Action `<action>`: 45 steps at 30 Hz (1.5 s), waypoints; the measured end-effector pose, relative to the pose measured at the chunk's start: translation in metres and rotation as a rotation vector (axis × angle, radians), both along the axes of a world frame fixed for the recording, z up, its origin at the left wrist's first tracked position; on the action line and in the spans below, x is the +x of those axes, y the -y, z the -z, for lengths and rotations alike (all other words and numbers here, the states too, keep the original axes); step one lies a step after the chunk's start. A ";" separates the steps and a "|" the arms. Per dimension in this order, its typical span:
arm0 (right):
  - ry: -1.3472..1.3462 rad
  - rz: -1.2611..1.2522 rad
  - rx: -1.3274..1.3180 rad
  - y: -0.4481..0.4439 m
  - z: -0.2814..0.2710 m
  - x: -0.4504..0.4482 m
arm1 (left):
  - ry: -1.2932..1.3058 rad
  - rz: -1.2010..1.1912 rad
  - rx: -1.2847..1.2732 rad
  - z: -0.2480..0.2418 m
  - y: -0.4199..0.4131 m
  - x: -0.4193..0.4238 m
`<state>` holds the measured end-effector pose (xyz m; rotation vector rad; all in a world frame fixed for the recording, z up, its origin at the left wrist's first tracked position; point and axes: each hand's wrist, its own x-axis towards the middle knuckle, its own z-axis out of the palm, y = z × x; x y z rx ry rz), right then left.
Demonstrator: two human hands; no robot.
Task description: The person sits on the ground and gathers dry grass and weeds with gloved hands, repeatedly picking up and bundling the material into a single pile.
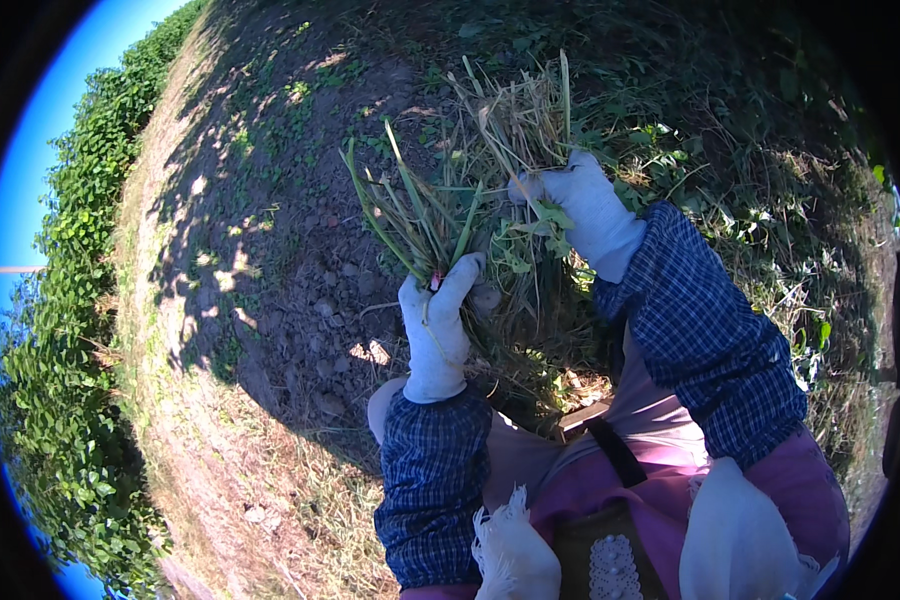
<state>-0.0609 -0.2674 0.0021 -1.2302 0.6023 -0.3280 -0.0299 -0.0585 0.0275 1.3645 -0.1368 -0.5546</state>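
Observation:
My left hand (439, 322), in a white knit glove, is closed around the base of a small bunch of green stalks (412, 217) with a reddish spot near the thumb. Up and to the right, my right hand (581, 210), gloved in the same way, grips a thicker bundle of dry, straw-coloured stalks (525, 120). Leafy green stems (521, 244) hang below the right hand. Both bundles fan out away from me. The stalk ends inside the gloves are hidden.
Shaded clods of soil (330, 300) lie to the left, with cut grass and weeds (720, 187) to the right. A piece of wood (583, 418) shows between my legs. A leafy green hedge (82, 300) stands along the far left.

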 end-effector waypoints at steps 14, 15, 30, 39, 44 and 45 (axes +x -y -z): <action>0.014 0.107 0.251 0.003 -0.019 0.008 | 0.012 -0.125 -0.007 0.003 -0.015 0.011; 0.300 -0.017 0.013 0.024 0.009 0.008 | -0.003 -0.118 -0.039 0.005 -0.012 0.011; 0.164 0.212 0.338 0.031 0.007 0.004 | -0.086 -0.114 -0.200 0.012 -0.012 0.020; 0.120 0.034 0.295 -0.001 -0.024 -0.006 | -0.177 -0.111 -0.205 0.015 -0.008 0.016; 0.084 -0.015 0.149 -0.013 -0.015 -0.005 | -0.207 -0.158 -0.183 0.008 -0.006 0.014; 0.064 -0.038 0.136 -0.014 -0.016 -0.006 | -0.189 -0.169 -0.151 0.006 -0.005 0.014</action>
